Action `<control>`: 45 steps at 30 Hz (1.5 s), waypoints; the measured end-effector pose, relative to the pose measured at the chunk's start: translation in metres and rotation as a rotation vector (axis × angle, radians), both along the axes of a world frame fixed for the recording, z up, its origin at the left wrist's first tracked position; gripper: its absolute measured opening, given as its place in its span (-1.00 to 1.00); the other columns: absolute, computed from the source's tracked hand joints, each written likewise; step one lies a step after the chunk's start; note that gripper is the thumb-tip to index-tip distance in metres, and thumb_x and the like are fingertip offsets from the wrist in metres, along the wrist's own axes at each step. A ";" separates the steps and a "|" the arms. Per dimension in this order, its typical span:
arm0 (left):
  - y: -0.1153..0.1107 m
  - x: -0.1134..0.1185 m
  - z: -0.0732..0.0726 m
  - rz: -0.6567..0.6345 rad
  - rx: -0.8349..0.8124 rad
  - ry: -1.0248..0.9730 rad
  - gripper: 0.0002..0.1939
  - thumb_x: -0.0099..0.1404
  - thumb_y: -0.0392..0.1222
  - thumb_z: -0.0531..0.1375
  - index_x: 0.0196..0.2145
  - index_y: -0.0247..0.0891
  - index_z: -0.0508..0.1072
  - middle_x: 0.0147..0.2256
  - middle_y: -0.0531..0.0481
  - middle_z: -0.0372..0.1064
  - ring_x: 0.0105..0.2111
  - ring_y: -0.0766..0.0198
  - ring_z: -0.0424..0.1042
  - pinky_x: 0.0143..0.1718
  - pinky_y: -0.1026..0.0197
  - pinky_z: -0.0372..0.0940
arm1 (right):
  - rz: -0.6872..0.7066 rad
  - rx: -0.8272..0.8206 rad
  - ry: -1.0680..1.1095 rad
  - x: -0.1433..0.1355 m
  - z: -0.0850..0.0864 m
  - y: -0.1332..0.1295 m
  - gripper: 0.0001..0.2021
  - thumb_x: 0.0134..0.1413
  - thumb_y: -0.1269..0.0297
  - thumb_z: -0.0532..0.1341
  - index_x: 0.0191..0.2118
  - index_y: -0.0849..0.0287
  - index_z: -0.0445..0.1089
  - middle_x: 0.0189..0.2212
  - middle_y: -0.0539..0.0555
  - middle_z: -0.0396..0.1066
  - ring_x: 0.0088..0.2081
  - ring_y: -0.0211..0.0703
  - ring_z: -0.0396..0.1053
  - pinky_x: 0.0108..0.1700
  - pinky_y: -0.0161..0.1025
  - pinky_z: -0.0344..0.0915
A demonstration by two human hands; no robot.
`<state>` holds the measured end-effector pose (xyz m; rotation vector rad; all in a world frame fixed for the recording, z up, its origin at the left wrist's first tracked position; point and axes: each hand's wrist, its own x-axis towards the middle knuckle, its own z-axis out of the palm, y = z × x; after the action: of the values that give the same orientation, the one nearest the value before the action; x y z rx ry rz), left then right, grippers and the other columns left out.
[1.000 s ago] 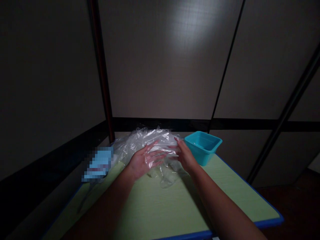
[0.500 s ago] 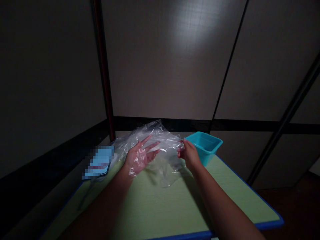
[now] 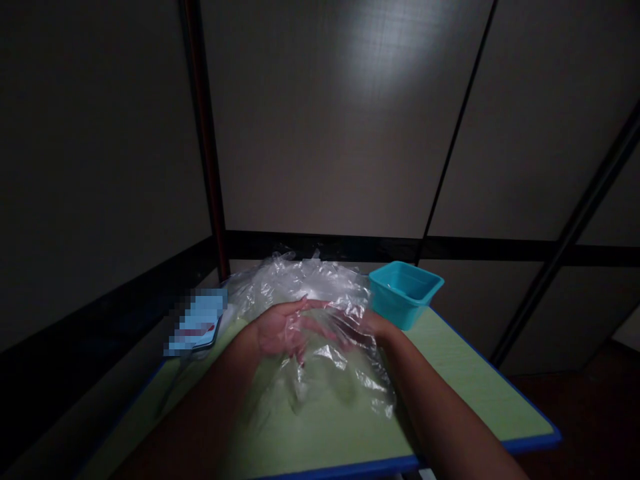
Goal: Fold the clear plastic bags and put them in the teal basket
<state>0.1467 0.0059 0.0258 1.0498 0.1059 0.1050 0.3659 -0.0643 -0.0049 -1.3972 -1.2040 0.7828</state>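
A crumpled clear plastic bag (image 3: pixel 330 357) is spread across both hands, part of it heaped behind them and part hanging toward the front of the table. My left hand (image 3: pixel 280 331) has its fingers stretched out to the right, and the film lies against them. Opposite it, my right hand (image 3: pixel 369 323) points left with film draped over it down to the wrist. Glare and blur on the film hide how its fingers are set. The fingertips of both hands come close together at the middle.
Behind my right hand stands a turquoise plastic basket (image 3: pixel 405 310). A pale blue, phone-like flat object (image 3: pixel 203 320), partly pixelated, lies at the table's left edge. The light green table (image 3: pixel 465 383) has a blue rim. Dark panelled doors (image 3: pixel 325 133) rise behind it.
My right hand no longer shows a bare pinch on the bag's edge; film now covers it. The hands have come closer together, and the bag has spread toward me.
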 end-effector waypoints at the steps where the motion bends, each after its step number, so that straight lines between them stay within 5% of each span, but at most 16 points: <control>1: -0.001 -0.001 0.000 -0.002 0.017 0.056 -0.49 0.35 -0.03 -0.15 0.18 -0.29 0.05 -0.17 -0.32 0.42 -0.60 0.20 0.46 -0.61 0.18 0.35 | 0.016 -0.004 0.026 0.000 0.001 0.002 -0.63 -0.30 -0.06 0.32 -0.50 0.20 0.43 -0.62 0.07 0.42 -0.60 -0.13 0.35 -0.56 -0.23 0.29; 6: -0.003 -0.002 -0.003 0.039 0.181 0.291 -0.48 0.29 0.00 -0.04 0.12 -0.33 0.19 -0.35 -0.25 0.49 -0.70 0.18 0.39 -0.66 0.19 0.25 | 0.252 -0.145 0.326 0.002 0.018 0.003 -0.34 -0.04 -0.32 -0.09 -0.25 0.20 0.39 -0.42 0.16 0.44 -0.50 -0.14 0.39 -0.54 -0.24 0.30; 13: -0.002 -0.004 -0.010 0.049 0.436 0.415 -0.63 0.16 -0.04 0.13 -0.08 -0.19 0.36 -0.35 -0.16 0.49 -0.71 0.20 0.36 -0.65 0.20 0.21 | 0.450 -0.242 -0.001 -0.002 0.017 -0.006 -0.74 -0.22 0.18 0.29 -0.35 0.16 0.31 -0.57 -0.05 0.42 -0.66 -0.30 0.29 -0.60 -0.36 0.24; 17: 0.013 -0.011 -0.019 0.196 0.588 0.567 -0.78 -0.01 -0.22 0.24 -0.32 -0.23 0.41 -0.52 -0.08 0.46 -0.77 0.20 0.31 -0.68 0.23 0.16 | 0.344 -0.441 -0.306 0.000 0.009 -0.004 -0.90 -0.19 0.29 0.21 -0.47 0.16 0.29 -0.70 -0.03 0.39 -0.73 -0.26 0.25 -0.66 -0.36 0.15; 21: 0.032 -0.017 -0.025 0.579 0.686 0.500 -0.91 -0.02 -0.32 0.21 -0.51 -0.21 0.35 -0.63 0.04 0.35 -0.62 0.12 0.41 -0.50 0.17 0.23 | 0.132 -0.358 -0.409 0.008 0.004 0.003 -0.88 -0.19 0.34 0.22 -0.60 0.16 0.25 -0.82 -0.09 0.26 -0.75 -0.32 0.16 -0.62 -0.38 0.08; 23: 0.036 -0.014 -0.022 0.759 0.724 0.411 -0.90 0.01 -0.31 0.20 -0.47 -0.18 0.33 -0.49 0.00 0.39 -0.32 0.03 0.44 -0.30 0.14 0.25 | 0.021 -0.295 -0.443 0.012 0.002 0.007 -0.82 -0.20 0.33 0.24 -0.65 0.16 0.23 -0.84 -0.09 0.21 -0.74 -0.34 0.13 -0.60 -0.37 0.07; 27: 0.017 0.005 -0.013 0.958 0.814 0.233 -0.83 0.04 -0.22 0.23 -0.34 -0.14 0.37 -0.13 -0.06 0.33 0.09 0.01 0.11 0.06 0.12 0.02 | -0.075 -0.217 -0.453 0.014 -0.002 0.011 -0.75 -0.17 0.16 0.27 -0.65 0.16 0.28 -0.81 -0.06 0.22 -0.68 -0.30 0.19 -0.56 -0.35 0.09; 29: -0.002 0.018 -0.016 0.882 0.900 0.077 -0.82 0.06 -0.16 0.24 -0.32 -0.17 0.44 -0.11 -0.10 0.32 0.09 -0.02 0.10 0.13 0.08 -0.08 | -0.069 -0.202 -0.447 0.014 -0.004 0.013 -0.67 -0.15 0.02 0.25 -0.65 0.17 0.30 -0.80 -0.03 0.24 -0.69 -0.29 0.20 -0.56 -0.34 0.10; 32: -0.023 0.032 -0.035 0.576 1.046 -0.065 -0.55 0.05 -0.10 0.27 -0.06 -0.13 0.40 0.07 -0.11 0.20 0.14 -0.03 0.02 0.18 0.04 -0.20 | -0.070 -0.182 -0.445 0.016 -0.007 0.016 -0.52 -0.04 -0.16 0.10 -0.62 0.19 0.34 -0.78 0.00 0.26 -0.70 -0.29 0.20 -0.57 -0.33 0.11; 37: -0.026 0.035 -0.064 0.312 1.297 0.104 -0.10 -0.05 0.11 0.30 0.19 -0.07 0.05 0.26 -0.08 -0.31 0.24 -0.09 -0.36 0.17 -0.15 -0.40 | -0.117 -0.092 -0.508 0.019 -0.007 0.022 -0.42 0.08 -0.18 -0.07 -0.54 0.25 0.39 -0.66 0.07 0.35 -0.59 -0.23 0.28 -0.48 -0.31 0.18; 42: -0.023 0.028 -0.058 0.179 1.400 0.171 -0.03 -0.13 0.23 0.29 0.19 -0.03 0.02 0.26 -0.09 -0.43 0.23 -0.10 -0.46 0.14 -0.22 -0.46 | -0.236 0.072 -0.649 0.011 0.014 0.013 -0.63 0.11 0.02 0.02 -0.35 0.22 0.40 -0.37 0.13 0.40 -0.35 -0.16 0.30 -0.23 -0.25 0.17; 45: -0.026 0.026 -0.051 0.105 1.438 0.199 -0.02 -0.16 0.25 0.29 0.18 0.02 0.03 0.26 -0.07 -0.46 0.23 -0.09 -0.49 0.12 -0.26 -0.47 | -0.519 0.217 -0.902 0.007 0.036 -0.004 -0.71 0.14 0.16 -0.01 -0.26 0.19 0.38 -0.26 0.18 0.35 -0.16 -0.05 0.23 -0.08 -0.14 0.07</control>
<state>0.1728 -0.0198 -0.0252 2.4925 0.2836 0.1750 0.3727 -0.0686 0.0313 -1.8251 -1.4157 -0.3931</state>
